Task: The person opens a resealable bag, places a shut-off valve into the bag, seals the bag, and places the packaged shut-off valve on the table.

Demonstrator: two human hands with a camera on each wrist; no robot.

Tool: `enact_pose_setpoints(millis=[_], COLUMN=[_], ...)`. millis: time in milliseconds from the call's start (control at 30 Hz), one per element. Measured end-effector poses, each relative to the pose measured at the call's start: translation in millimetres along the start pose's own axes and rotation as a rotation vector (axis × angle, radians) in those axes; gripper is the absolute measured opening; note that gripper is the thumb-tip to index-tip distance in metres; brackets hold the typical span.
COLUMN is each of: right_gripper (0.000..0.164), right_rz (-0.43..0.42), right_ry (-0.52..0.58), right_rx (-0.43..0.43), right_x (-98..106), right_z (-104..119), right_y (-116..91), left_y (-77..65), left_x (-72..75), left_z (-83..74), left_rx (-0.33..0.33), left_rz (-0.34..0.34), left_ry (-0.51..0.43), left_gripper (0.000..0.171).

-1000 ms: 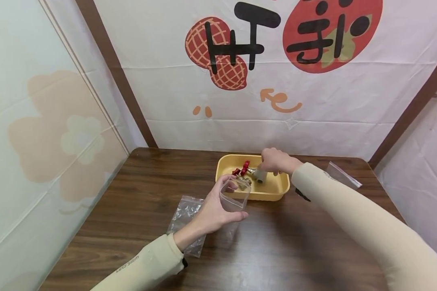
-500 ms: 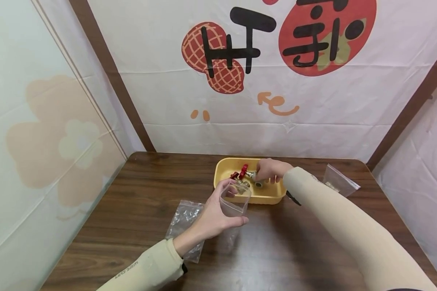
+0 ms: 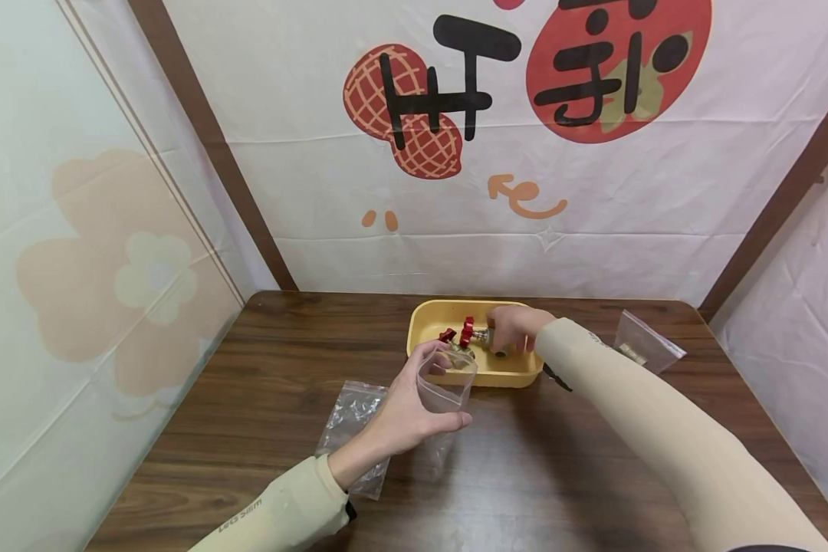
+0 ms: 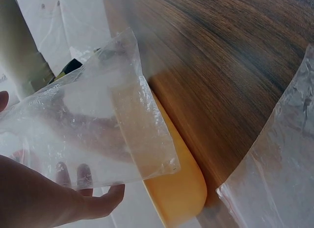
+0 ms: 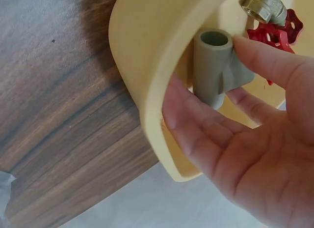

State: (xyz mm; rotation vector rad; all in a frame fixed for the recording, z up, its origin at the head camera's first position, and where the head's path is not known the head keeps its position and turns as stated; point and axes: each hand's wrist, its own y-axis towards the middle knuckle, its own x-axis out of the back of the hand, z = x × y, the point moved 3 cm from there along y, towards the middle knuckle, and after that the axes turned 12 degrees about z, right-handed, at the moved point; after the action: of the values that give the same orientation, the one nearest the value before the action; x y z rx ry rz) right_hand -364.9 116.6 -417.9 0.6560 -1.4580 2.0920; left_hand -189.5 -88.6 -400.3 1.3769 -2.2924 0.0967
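The left hand (image 3: pixel 403 406) is holding a clear zip bag (image 3: pixel 450 397) by its gaping mouth, fingers widely curved. Inside the yellow tray (image 3: pixel 500 379) on the desk (image 3: pixel 248 399), the right hand (image 3: pixel 514 326) is gripping a grey tee pipe fitting (image 5: pixel 211 68) between thumb and partly curled fingers, beside red-handled valves (image 5: pixel 274 39). Lettering on the left sleeve (image 3: pixel 276 494) is seemingly reading "Lets Slim"; large black characters are decorating the backdrop (image 3: pixel 317 192), partly cut off above.
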Motion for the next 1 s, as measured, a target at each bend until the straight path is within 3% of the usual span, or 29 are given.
enact_pose_setpoints(millis=[300, 633, 1000], right_gripper=[0.059, 0.009, 0.022], right_rz=[-0.036, -0.048, -0.001], right_ry=[0.007, 0.239, 0.38], right_rx=[0.001, -0.013, -0.014], right_x=[1.6, -2.8, 2.5], right_z=[4.0, 4.2, 6.3], right_y=[-1.0, 4.2, -2.4], left_y=[0.1, -1.6, -1.0], left_x=[1.1, 0.1, 1.1], left_z=[-1.2, -3.0, -2.9], left_rx=[0.011, 0.03, 0.026], left_rz=[0.002, 0.021, 0.026], left_ry=[-0.004, 0.002, 0.0], left_gripper=[0.093, 0.094, 0.093])
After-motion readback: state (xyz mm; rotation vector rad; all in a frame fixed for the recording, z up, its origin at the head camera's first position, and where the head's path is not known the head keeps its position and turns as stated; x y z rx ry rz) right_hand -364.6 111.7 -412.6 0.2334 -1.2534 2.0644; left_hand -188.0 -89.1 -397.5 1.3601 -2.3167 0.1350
